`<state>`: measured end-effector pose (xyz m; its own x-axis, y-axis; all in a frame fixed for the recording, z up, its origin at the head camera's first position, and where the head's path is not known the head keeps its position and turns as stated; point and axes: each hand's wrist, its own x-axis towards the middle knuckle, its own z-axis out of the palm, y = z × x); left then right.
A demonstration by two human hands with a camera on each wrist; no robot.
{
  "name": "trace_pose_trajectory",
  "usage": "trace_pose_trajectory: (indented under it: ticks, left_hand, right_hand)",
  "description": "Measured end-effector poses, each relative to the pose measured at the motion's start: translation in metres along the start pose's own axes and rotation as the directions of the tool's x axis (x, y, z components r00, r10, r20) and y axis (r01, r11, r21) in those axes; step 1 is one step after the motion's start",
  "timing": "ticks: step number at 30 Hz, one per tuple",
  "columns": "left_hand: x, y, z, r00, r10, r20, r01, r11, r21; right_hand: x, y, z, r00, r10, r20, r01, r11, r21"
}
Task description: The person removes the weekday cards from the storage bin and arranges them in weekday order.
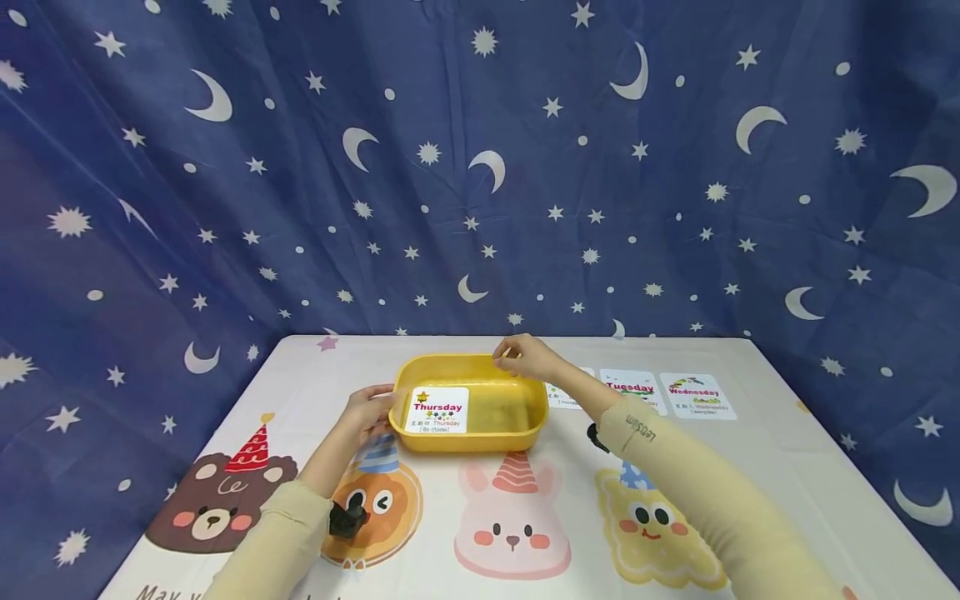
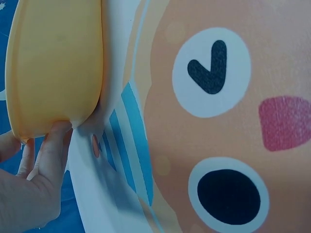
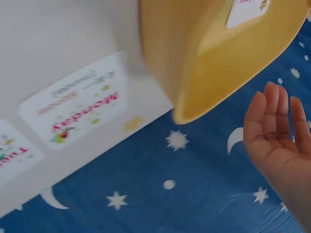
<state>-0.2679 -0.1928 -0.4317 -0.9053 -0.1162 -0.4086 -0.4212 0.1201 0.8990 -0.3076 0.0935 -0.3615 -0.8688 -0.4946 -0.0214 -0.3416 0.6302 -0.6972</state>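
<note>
A yellow plastic bin is at the middle of the table, with a white "Thursday" card inside at its left. My left hand holds the bin's left end; in the left wrist view its fingers and thumb pinch the rim. Over the bin's far right rim is my right hand, and the right wrist view shows its fingers loosely bent with nothing in them. Whether the bin's base fully touches the table I cannot tell.
Right of the bin lie a "Monday" card, a "Tuesday" card and a "Wednesday" card; my right arm partly covers the first two. Cartoon animals are printed on the white tablecloth. A blue star-and-moon curtain hangs behind the table.
</note>
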Motion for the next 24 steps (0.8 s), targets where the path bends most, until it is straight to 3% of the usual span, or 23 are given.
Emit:
trace_pose_trajectory:
  ticks: [4, 9, 12, 19, 23, 24]
  left_hand:
    - [0.001, 0.002, 0.0, 1.0, 0.007, 0.001, -0.007, 1.0, -0.001]
    - [0.002, 0.004, -0.001, 1.0, 0.011, -0.004, -0.011, 1.0, 0.005]
    - [0.002, 0.004, -0.002, 1.0, 0.01, -0.006, -0.01, 1.0, 0.004]
    - [0.0, 0.003, 0.002, 0.999, 0.048, 0.007, -0.048, 0.999, 0.002]
    - [-0.001, 0.002, 0.002, 0.999, 0.036, -0.012, -0.036, 0.999, 0.002]
    - [0.0, 0.001, 0.002, 1.0, 0.024, -0.02, -0.024, 1.0, 0.008]
  right_hand:
    - [0.012, -0.014, 0.007, 0.994, -0.02, 0.104, 0.031, 0.994, -0.105]
    - [0.028, -0.031, 0.016, 0.973, -0.044, 0.225, 0.094, 0.972, -0.215]
    - [0.034, -0.038, 0.025, 0.965, 0.007, 0.261, 0.055, 0.971, -0.231]
    - [0.045, -0.038, 0.05, 0.967, 0.107, 0.233, -0.054, 0.974, -0.221]
    - [0.059, -0.027, 0.065, 0.971, 0.165, 0.172, -0.128, 0.97, -0.208]
    - [0.071, -0.012, 0.074, 0.974, 0.163, 0.157, -0.129, 0.97, -0.206]
